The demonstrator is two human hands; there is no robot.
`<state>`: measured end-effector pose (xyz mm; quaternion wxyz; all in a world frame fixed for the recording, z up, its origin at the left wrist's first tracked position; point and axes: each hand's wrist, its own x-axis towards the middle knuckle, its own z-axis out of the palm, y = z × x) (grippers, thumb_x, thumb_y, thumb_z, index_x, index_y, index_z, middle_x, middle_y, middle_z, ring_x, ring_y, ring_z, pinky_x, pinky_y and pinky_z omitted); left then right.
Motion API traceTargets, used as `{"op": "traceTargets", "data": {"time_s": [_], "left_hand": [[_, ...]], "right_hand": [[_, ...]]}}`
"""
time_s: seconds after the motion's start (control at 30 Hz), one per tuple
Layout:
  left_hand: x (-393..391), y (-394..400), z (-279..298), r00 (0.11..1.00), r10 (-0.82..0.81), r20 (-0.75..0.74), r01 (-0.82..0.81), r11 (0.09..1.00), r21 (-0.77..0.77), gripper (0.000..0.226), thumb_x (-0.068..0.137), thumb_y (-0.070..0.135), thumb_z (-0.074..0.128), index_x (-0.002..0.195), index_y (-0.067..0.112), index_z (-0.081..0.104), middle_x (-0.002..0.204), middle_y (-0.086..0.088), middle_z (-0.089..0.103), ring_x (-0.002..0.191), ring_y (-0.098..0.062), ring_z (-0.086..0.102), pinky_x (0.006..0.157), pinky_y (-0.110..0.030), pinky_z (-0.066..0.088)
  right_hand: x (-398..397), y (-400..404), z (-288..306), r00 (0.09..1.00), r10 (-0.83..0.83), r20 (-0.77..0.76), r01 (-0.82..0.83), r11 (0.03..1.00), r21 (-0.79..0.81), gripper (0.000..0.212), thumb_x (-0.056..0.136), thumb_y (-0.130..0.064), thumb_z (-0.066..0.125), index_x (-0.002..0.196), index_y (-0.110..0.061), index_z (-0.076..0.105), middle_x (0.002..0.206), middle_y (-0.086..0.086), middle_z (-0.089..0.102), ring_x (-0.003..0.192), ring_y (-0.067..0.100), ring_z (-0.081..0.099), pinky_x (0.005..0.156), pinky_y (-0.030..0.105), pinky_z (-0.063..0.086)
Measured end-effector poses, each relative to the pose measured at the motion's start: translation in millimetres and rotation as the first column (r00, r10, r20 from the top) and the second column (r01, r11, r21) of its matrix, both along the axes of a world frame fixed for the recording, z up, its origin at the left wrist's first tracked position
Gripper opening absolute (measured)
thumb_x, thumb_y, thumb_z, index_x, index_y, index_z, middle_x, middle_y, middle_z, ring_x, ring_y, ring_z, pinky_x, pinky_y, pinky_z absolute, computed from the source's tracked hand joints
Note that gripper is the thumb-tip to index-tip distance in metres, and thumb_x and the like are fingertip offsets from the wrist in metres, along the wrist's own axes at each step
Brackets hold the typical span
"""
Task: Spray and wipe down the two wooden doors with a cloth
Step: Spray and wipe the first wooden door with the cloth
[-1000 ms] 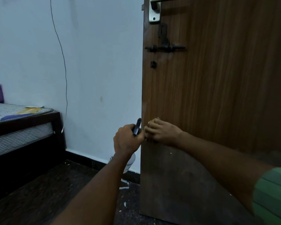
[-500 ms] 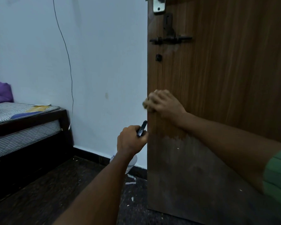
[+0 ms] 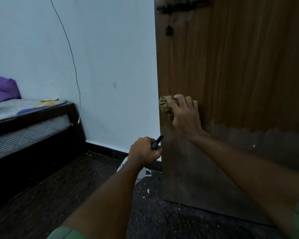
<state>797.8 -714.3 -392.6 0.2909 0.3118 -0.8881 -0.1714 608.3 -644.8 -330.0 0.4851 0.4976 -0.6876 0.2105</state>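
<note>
Cloth (image 3: 166, 105), tan and bunched up, is pressed against the wooden door (image 3: 240, 75) by the right hand (image 3: 186, 116), whose fingers curl over it close to the door's left edge. The cloth sits just above the line where the brown wood turns to a duller grey patch running across the door's lower part. The left hand (image 3: 144, 151) is closed in a fist around the dark trigger head of a spray bottle (image 3: 140, 172), just beside the door's left edge and below the cloth; the nozzle tip points up toward the door. The bottle's white body hangs under the wrist, and some blue print shows on it but is too small to read. Near the top of the door a dark sliding bolt (image 3: 182, 6) sits above a small dark fitting (image 3: 169, 30). A thin cable (image 3: 72, 57) runs down the pale wall (image 3: 110, 57). A bed (image 3: 29, 121) with a striped mattress stands by the wall, a purple pillow (image 3: 3, 88) on it. The floor (image 3: 59, 195) is dark and speckled.
</note>
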Motion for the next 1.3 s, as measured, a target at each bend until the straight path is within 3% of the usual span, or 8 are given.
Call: {"op": "traceTargets", "data": {"time_s": [0.3,0.43,0.53,0.67,0.87,1.0,1.1,1.3], "left_hand": [[-19,5,-3,0.985,-0.014,-0.171,0.036,0.991,0.125,0.048,0.090,0.034,0.070,0.052,0.016,0.046,0.045,0.004,0.042,0.041,-0.016,0.035,0.049,-0.025,0.026],[-18,3,-6,0.955,0.016,-0.296,0.048,0.977,0.207,0.045,0.083,0.050,0.063,0.061,0.011,0.064,0.056,-0.010,0.063,0.049,-0.025,0.052,0.051,-0.039,0.041],[-17,5,-5,0.952,0.029,-0.305,0.032,0.981,0.194,0.044,0.083,0.052,0.063,0.062,0.013,0.067,0.057,-0.007,0.065,0.051,-0.027,0.059,0.052,-0.042,0.048],[-18,5,-9,0.958,0.003,-0.288,0.046,0.985,0.164,0.045,0.078,0.051,0.057,0.063,0.010,0.066,0.057,-0.008,0.064,0.055,-0.034,0.060,0.054,-0.046,0.051],[-21,5,-15,0.950,0.032,-0.311,0.030,0.981,0.194,0.043,0.080,0.050,0.058,0.065,0.011,0.067,0.060,-0.010,0.066,0.062,-0.036,0.065,0.060,-0.051,0.056],[-30,7,-17,0.960,-0.005,-0.281,0.062,0.979,0.193,0.048,0.079,0.056,0.058,0.065,0.011,0.066,0.058,-0.009,0.064,0.055,-0.034,0.061,0.056,-0.050,0.053],[-36,6,-17,0.960,-0.025,-0.280,0.081,0.978,0.192,0.041,0.084,0.044,0.064,0.057,0.016,0.054,0.051,-0.002,0.051,0.046,-0.019,0.043,0.050,-0.038,0.039],[-48,18,-15,0.953,-0.061,-0.295,0.127,0.970,0.208,0.034,0.084,0.044,0.064,0.064,0.016,0.062,0.055,-0.002,0.057,0.050,-0.018,0.051,0.053,-0.037,0.044]], "right_hand": [[-11,-1,-57,0.989,0.004,-0.149,-0.010,0.999,-0.036,0.058,0.084,-0.012,0.060,0.142,-0.014,0.056,0.123,0.014,0.057,0.105,0.033,0.048,0.080,0.044,0.038],[-19,12,-123,0.896,0.205,-0.394,-0.064,0.937,0.343,0.052,0.080,-0.016,0.063,0.129,-0.007,0.048,0.120,0.012,0.060,0.103,0.033,0.058,0.080,0.044,0.043],[-8,5,-112,0.957,0.076,-0.279,0.009,0.956,0.292,0.074,0.066,-0.023,0.082,0.133,-0.013,0.051,0.124,0.010,0.058,0.100,0.030,0.055,0.079,0.043,0.037],[23,-13,-75,0.998,-0.030,0.048,0.030,0.999,0.011,0.059,0.081,-0.016,0.071,0.137,-0.022,0.056,0.127,0.009,0.053,0.103,0.030,0.050,0.080,0.043,0.034],[-3,24,-157,0.971,0.055,-0.233,0.082,0.838,0.539,0.074,0.054,-0.030,0.092,0.124,-0.024,0.070,0.126,0.008,0.060,0.107,0.029,0.045,0.084,0.044,0.036],[-4,21,-114,1.000,-0.014,-0.012,0.016,0.990,0.139,0.067,0.070,-0.022,0.083,0.133,-0.018,0.062,0.125,0.011,0.054,0.103,0.031,0.048,0.083,0.045,0.040],[-2,18,-82,0.989,-0.070,0.127,0.085,0.989,-0.123,0.050,0.087,-0.023,0.067,0.136,-0.019,0.058,0.125,0.013,0.053,0.102,0.032,0.048,0.083,0.044,0.036],[-32,66,-154,0.987,0.006,-0.162,0.069,0.888,0.454,0.068,0.063,-0.027,0.088,0.127,-0.019,0.065,0.125,0.011,0.055,0.106,0.031,0.050,0.085,0.046,0.042]]}}
